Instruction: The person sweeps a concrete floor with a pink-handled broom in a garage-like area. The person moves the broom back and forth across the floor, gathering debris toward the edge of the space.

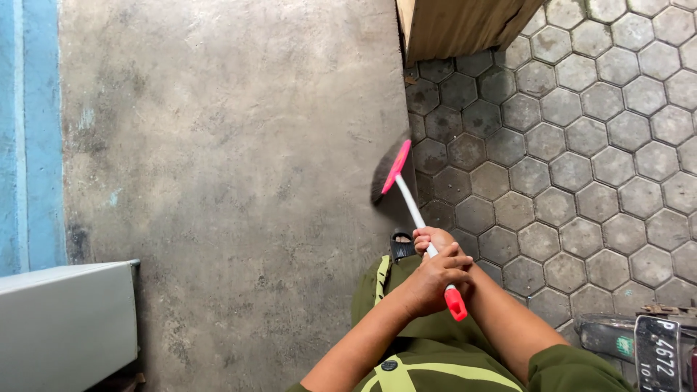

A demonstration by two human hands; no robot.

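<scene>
Rough grey concrete floor [232, 181] fills most of the head view, meeting a stretch of dark hexagonal paving stones [581, 145] on the right side. Along the far left runs a blue painted wall [33, 131], with a pale grey box-like cabinet [65, 323] below it. At the top, a wooden board [465, 25] overhangs the paving, and at the lower right corner sits the rear of a motorbike with its number plate [657, 352].

Both hands grip a broom's white handle [412, 207], which slants up and to the left from a red end cap [456, 305]. The left hand [435, 279] is wrapped around the shaft just above that cap, fingers curled tight. The right hand [430, 239] clasps the shaft just above it, touching the left (its fingers are closed too). The pink broom head [396, 165] with dark bristles [381, 178] rests right at the seam between concrete and paving. Olive-green clothing with yellow-green stripes [406, 363] shows beneath the arms.
</scene>
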